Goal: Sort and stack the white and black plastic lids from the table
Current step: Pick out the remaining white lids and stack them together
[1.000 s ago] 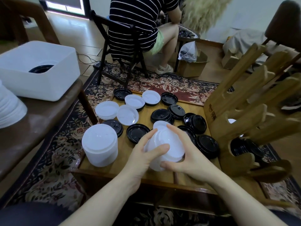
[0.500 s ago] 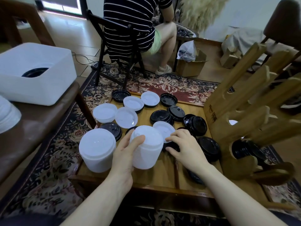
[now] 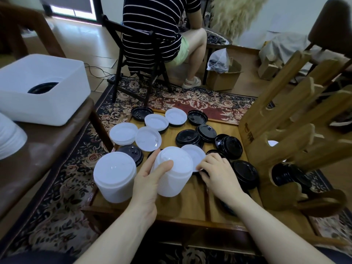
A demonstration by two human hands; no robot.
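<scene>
Center frame, the left hand (image 3: 150, 180) grips a white lid stack (image 3: 174, 176); the right hand (image 3: 217, 171) pinches a loose white lid (image 3: 194, 154). Another finished stack (image 3: 115, 176) stands left. Many black lids (image 3: 231, 144) remain unsorted on the table (image 3: 190, 208).

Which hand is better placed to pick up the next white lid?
Right. The right hand already has fingers on the loose white lid, while the left hand grips the white lid stack.

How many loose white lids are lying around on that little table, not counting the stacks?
5: two at the far edge, two on the left, one under the right hand's fingers. Others may hide under the hands or stacks.
</scene>
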